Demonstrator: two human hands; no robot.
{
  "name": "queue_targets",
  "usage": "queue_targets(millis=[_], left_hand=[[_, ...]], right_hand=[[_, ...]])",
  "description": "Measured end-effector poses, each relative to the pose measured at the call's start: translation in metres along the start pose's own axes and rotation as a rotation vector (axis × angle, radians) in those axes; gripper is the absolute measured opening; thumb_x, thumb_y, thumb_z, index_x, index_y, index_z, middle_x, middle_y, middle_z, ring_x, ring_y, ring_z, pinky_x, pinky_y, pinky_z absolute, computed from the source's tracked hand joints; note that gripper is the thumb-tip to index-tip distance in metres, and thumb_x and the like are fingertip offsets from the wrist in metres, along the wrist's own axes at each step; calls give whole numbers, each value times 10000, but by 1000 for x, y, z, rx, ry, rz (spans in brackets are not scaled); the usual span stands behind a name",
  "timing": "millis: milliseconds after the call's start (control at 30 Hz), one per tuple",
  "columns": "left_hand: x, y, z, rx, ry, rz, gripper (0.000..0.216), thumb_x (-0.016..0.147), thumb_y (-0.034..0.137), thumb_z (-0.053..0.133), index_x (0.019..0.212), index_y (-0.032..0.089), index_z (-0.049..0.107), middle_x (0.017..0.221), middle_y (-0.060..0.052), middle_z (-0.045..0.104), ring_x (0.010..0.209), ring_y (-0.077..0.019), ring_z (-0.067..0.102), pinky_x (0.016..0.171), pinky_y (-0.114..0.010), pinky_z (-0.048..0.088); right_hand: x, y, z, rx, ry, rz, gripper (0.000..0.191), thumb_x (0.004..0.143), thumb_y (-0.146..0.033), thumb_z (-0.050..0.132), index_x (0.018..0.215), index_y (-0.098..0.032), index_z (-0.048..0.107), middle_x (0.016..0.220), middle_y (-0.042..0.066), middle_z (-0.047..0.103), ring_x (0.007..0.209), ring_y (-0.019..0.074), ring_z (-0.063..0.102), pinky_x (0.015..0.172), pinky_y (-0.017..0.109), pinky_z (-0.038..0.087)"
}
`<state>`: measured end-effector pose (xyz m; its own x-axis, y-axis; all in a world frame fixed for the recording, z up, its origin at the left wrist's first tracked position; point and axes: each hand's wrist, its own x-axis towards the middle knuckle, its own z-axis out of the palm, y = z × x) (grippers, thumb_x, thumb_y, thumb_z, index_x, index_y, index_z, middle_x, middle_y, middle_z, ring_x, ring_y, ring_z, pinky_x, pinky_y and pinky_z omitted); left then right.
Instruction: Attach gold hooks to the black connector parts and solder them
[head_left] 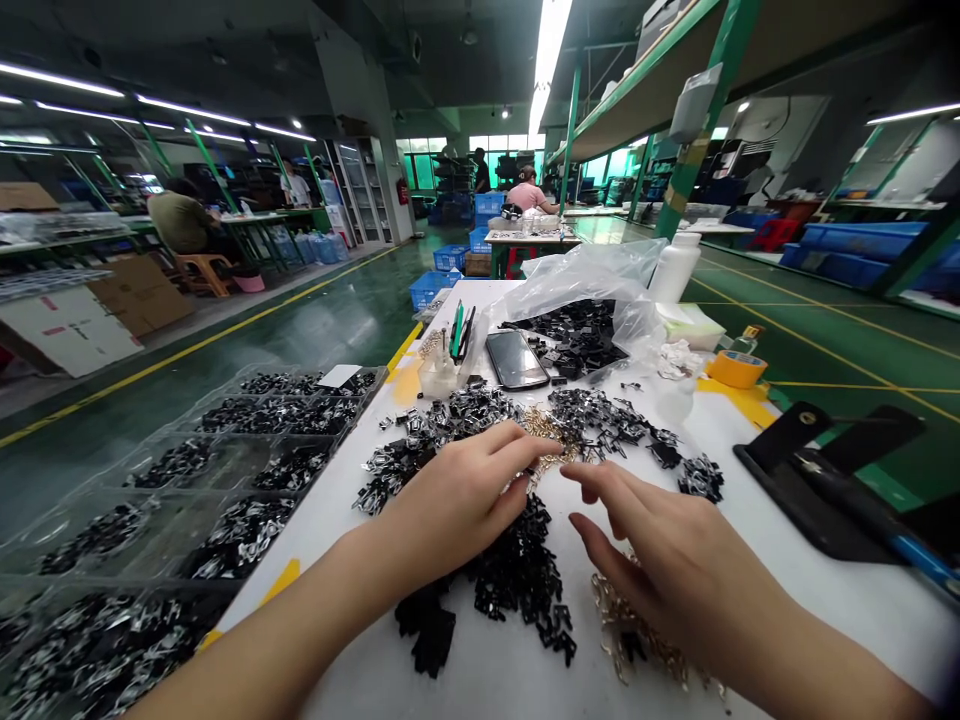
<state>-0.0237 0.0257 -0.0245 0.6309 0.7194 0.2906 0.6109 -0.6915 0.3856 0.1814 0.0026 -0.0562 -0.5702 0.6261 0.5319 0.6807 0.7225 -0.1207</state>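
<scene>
Both thumbs apart from forefingers; central gold pieces (551, 424) just beyond fingertips, nearer left hand (472, 480) than right hand (664, 535).

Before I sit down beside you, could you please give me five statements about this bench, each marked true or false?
1. The phone lies on the white table. True.
2. The tape roll is blue. False: the tape roll is orange.
3. The left hand is near small gold pieces. True.
4. The two hands are clasped together. False: a gap separates the left hand from the right hand.
5. The white bottle stands upright. True.
</scene>
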Motion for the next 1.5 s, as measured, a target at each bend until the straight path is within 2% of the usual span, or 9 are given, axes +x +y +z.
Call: queue_targets(millis=[267, 467, 700, 867, 967, 1067, 1233, 1300, 1500], left_hand=[[0, 9, -1, -179, 11, 54, 476, 827, 13, 452, 1272, 182, 431, 1189, -73, 509, 1086, -145, 519, 935, -274, 446], [-1, 13, 1, -284, 6, 67, 454, 842, 23, 439, 1274, 162, 436, 1189, -92, 486, 1085, -145, 519, 951, -274, 461], [1, 17, 5, -341, 50, 87, 428, 815, -3, 462, 1206, 167, 492, 1146, -92, 545, 1067, -150, 532, 939, -284, 460], [1, 16, 6, -328, 38, 57, 400, 816, 31, 487, 1186, 183, 509, 1127, -82, 561, 1038, -157, 551, 920, -299, 470], [0, 13, 2, -288, -20, -30, 481, 796, 72, 556, 1249, 213, 475, 1211, -72, 554, 1074, -171, 551, 941, -315, 458], [-1, 12, -3, -271, -84, -122, 561, 802, 145, 605, 1320, 245, 415, 1257, -50, 576, 1129, -191, 547, 976, -346, 434], [0, 14, -4, -298, -165, -73, 404, 854, 158, 563, 1248, 229, 504, 1227, -26, 625, 1109, -157, 578, 956, -276, 434], [1, 11, -4, -256, -180, -44, 357, 853, 150, 566, 1201, 220, 539, 1172, -21, 653, 1072, -152, 598, 927, -262, 448], [2, -11, -7, 203, -111, -125, 294, 859, 211, 553, 1152, 189, 567, 1101, -77, 671, 987, -235, 635, 815, -361, 498]], right_hand=[[1, -1, 1, 7, -4, 3, 311, 911, -196, 417, 1220, -158, 427, 962, 78, 627, 560, 141, 587, 447, 267, 453], [1, -1, 0, 17, 17, -22, 272, 909, -179, 429, 1180, -177, 446, 983, 89, 636, 539, 151, 591, 428, 279, 458], [-4, 4, 2, 2, -16, -91, 425, 873, -79, 419, 1274, -217, 403, 1158, 121, 614, 661, 175, 656, 478, 262, 476], [-4, 6, 2, -6, -26, -96, 319, 897, -108, 406, 1202, -190, 451, 1004, 97, 648, 662, 160, 629, 480, 241, 427], [-2, 6, 2, 10, -53, -82, 252, 902, -112, 404, 1122, -185, 505, 796, 32, 619, 588, 141, 568, 465, 242, 366], [-2, 7, 4, 1, -65, -80, 272, 898, -99, 397, 1129, -184, 510, 703, 2, 576, 542, 140, 527, 461, 257, 329], [-4, 6, 6, 33, -63, -137, 260, 897, -94, 401, 1133, -167, 482, 851, 47, 637, 674, 162, 606, 505, 263, 402], [-5, 7, 7, 28, -90, -136, 315, 891, -84, 399, 1189, -173, 448, 949, 64, 641, 727, 171, 624, 533, 269, 437], [-7, 10, 10, -155, -217, -90, 667, 805, -8, 347, 1423, -214, 202, 841, 22, 595, 520, 174, 559, 414, 286, 373]])
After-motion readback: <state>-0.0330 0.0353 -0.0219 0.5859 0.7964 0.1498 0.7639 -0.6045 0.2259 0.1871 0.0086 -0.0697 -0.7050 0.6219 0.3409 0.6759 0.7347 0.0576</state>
